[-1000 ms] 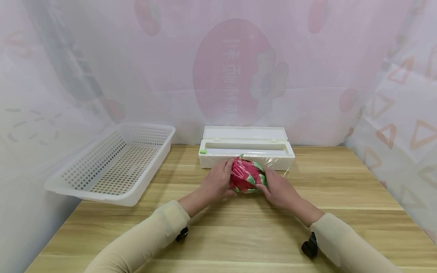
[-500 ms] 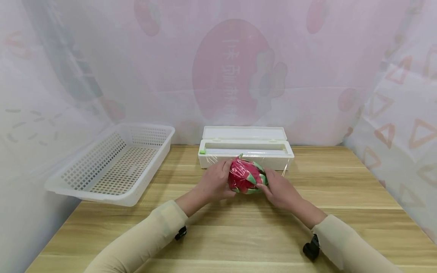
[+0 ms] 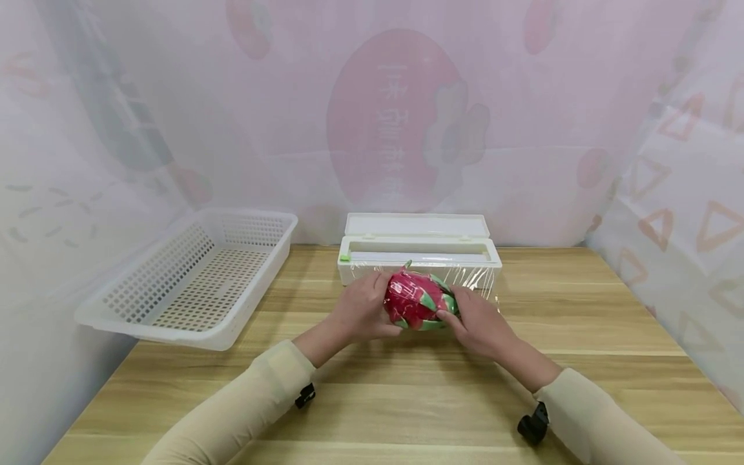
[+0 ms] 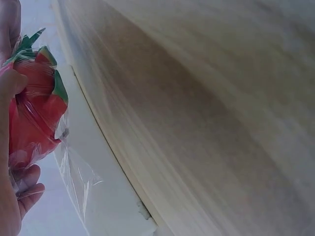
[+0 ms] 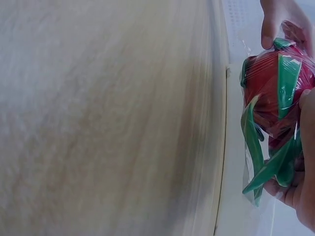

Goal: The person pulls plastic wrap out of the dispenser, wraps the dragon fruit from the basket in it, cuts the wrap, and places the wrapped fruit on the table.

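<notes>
A red dragon fruit (image 3: 415,300) with green scales, covered in clear cling film, rests on the wooden table (image 3: 407,394) just in front of a white cling-film dispenser box (image 3: 418,250). My left hand (image 3: 361,309) grips its left side and my right hand (image 3: 475,321) grips its right side. Film (image 3: 479,278) stretches from the fruit back to the box. The left wrist view shows the wrapped fruit (image 4: 34,110) against my left hand (image 4: 12,196). The right wrist view shows the fruit (image 5: 275,98) with my right hand (image 5: 300,187) under it.
A white perforated plastic basket (image 3: 192,278) stands at the table's left, hanging partly over the edge. The dispenser's lid (image 3: 415,225) is open toward the back. Pale printed curtains close in the back and both sides.
Both hands have turned the fruit slightly and shifted it a little left. The film between the fruit and the box is pulled tighter on the right.
</notes>
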Action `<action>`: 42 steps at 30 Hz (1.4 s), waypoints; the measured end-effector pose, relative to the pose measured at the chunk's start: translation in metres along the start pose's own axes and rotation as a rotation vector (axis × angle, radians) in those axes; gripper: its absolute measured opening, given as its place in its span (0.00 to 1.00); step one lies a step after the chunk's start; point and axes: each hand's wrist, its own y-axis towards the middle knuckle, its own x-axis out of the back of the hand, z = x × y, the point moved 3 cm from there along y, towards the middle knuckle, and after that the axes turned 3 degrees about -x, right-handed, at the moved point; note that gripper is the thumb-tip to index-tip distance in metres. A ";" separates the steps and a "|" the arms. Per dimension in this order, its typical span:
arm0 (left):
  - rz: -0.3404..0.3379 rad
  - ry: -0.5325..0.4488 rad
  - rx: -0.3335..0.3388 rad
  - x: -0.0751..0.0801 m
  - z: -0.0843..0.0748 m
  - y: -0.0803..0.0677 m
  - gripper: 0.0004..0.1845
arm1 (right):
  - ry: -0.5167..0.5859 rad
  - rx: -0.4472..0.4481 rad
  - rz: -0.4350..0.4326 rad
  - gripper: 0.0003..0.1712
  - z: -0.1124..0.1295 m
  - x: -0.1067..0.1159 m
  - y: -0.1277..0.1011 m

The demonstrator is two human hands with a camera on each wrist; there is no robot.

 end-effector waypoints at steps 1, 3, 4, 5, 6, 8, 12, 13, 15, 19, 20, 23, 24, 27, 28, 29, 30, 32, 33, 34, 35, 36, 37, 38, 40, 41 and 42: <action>-0.007 -0.004 -0.002 0.000 0.000 0.000 0.55 | 0.001 -0.003 0.002 0.32 0.000 0.000 0.000; -0.018 -0.007 -0.006 0.001 0.000 -0.001 0.57 | 0.002 -0.011 0.006 0.32 0.001 0.002 -0.001; -0.024 -0.009 -0.008 0.001 0.000 -0.001 0.57 | 0.002 -0.015 0.008 0.33 0.002 0.002 -0.002; -0.029 -0.009 -0.010 0.001 0.000 -0.001 0.58 | 0.001 -0.017 0.008 0.33 0.002 0.002 -0.002; -0.032 -0.006 -0.011 0.001 0.000 -0.001 0.58 | 0.002 -0.017 0.007 0.33 0.003 0.003 -0.003; -0.033 -0.005 -0.014 0.002 -0.001 -0.001 0.58 | 0.000 -0.016 0.003 0.33 0.003 0.004 -0.004; -0.032 -0.022 -0.011 0.005 -0.003 -0.003 0.58 | -0.003 -0.013 -0.003 0.33 0.006 0.006 -0.005; -0.030 -0.028 -0.009 0.006 -0.003 -0.003 0.58 | -0.005 -0.012 -0.004 0.33 0.006 0.006 -0.005; -0.027 -0.031 -0.005 0.007 -0.004 -0.004 0.59 | -0.004 -0.012 -0.004 0.33 0.006 0.006 -0.006; -0.018 -0.030 0.004 0.008 -0.004 -0.005 0.60 | 0.008 -0.015 -0.006 0.32 0.008 0.006 -0.006; -0.015 -0.028 0.005 0.008 -0.004 -0.005 0.60 | 0.011 -0.017 -0.006 0.32 0.008 0.007 -0.006; -0.011 -0.021 0.007 0.008 -0.004 -0.006 0.58 | 0.016 -0.015 -0.007 0.31 0.009 0.007 -0.007; -0.008 -0.020 0.010 0.008 -0.004 -0.007 0.58 | 0.017 -0.015 -0.007 0.31 0.009 0.007 -0.007; -0.002 -0.018 0.017 0.009 -0.004 -0.008 0.55 | 0.018 -0.008 -0.005 0.31 0.010 0.008 -0.007; 0.002 -0.019 0.021 0.008 -0.004 -0.008 0.55 | 0.018 -0.007 -0.004 0.31 0.011 0.009 -0.007; 0.004 -0.022 0.025 0.008 -0.004 -0.008 0.54 | 0.017 -0.007 -0.004 0.31 0.011 0.009 -0.007; 0.006 -0.022 0.028 0.008 -0.004 -0.009 0.54 | 0.016 -0.006 -0.003 0.31 0.012 0.009 -0.008; 0.010 -0.023 0.030 0.008 -0.005 -0.009 0.53 | 0.014 -0.003 -0.005 0.31 0.012 0.010 -0.008; 0.013 -0.027 0.034 0.008 -0.005 -0.009 0.53 | 0.014 -0.002 -0.006 0.31 0.012 0.010 -0.008; 0.017 -0.029 0.037 0.008 -0.005 -0.009 0.53 | 0.014 0.000 -0.006 0.31 0.012 0.009 -0.008; 0.022 -0.031 0.040 0.008 -0.005 -0.010 0.53 | 0.016 0.001 -0.006 0.31 0.012 0.009 -0.008; 0.028 -0.030 0.044 0.008 -0.005 -0.010 0.53 | 0.019 0.002 -0.006 0.31 0.012 0.009 -0.009; 0.034 -0.033 0.049 0.009 -0.006 -0.010 0.53 | 0.022 0.001 -0.007 0.30 0.011 0.009 -0.009; 0.040 -0.035 0.054 0.009 -0.006 -0.010 0.53 | 0.026 0.000 -0.006 0.30 0.011 0.008 -0.009; 0.047 -0.033 0.061 0.009 -0.006 -0.011 0.53 | 0.031 -0.003 -0.004 0.30 0.011 0.008 -0.009; 0.048 -0.031 0.062 0.009 -0.007 -0.011 0.52 | 0.033 -0.005 -0.003 0.29 0.010 0.007 -0.009; 0.048 -0.030 0.064 0.010 -0.007 -0.012 0.52 | 0.033 -0.007 -0.002 0.29 0.010 0.007 -0.009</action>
